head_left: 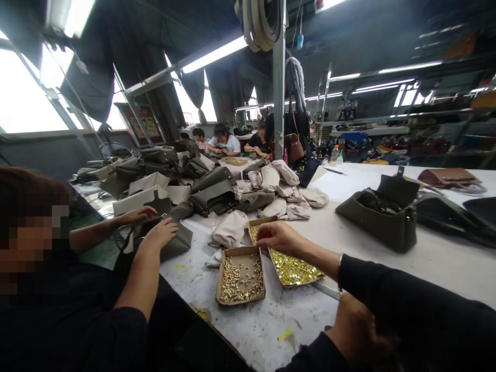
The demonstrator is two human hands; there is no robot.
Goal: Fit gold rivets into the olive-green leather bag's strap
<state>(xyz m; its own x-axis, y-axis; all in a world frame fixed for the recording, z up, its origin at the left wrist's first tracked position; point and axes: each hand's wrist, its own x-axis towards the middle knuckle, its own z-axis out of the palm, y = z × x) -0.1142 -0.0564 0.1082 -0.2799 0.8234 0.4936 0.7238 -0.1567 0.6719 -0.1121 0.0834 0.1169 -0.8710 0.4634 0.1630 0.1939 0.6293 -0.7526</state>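
Here at the desk [209, 227], the right hand [285, 238] is over the trays, its fingers [265, 239] bent inward and drawn close together; whether a piece is pinched between them, I can't tell. The left hand [354, 326] is nearer the edge, curled and blurred, and what it grips, if anything, is hidden from here.

Just beside those right fingertips, the cardboard tray [220, 275] has its gold studs [231, 279] spread loosely, thickest on the left. Tiny, hard and light, I'd judge, and slick enough to roll away; a fingertip pinch on either side of a single stud looks best. Right of it, partly under the hand, flat gold pieces [294, 268] lie heaped; they'd likely slide over one another, easier caught by their edges. The tray's thin wall looks liable to flex, so hold it low on opposite sides.

Farther out, pale cloth bundles [230, 229] slump softly. On the right a dark handbag [382, 219] sits upright, flap raised, its sides looking fairly stiff. Over on the left, a co-worker's hands [160, 233] are on another dark bag [179, 242].
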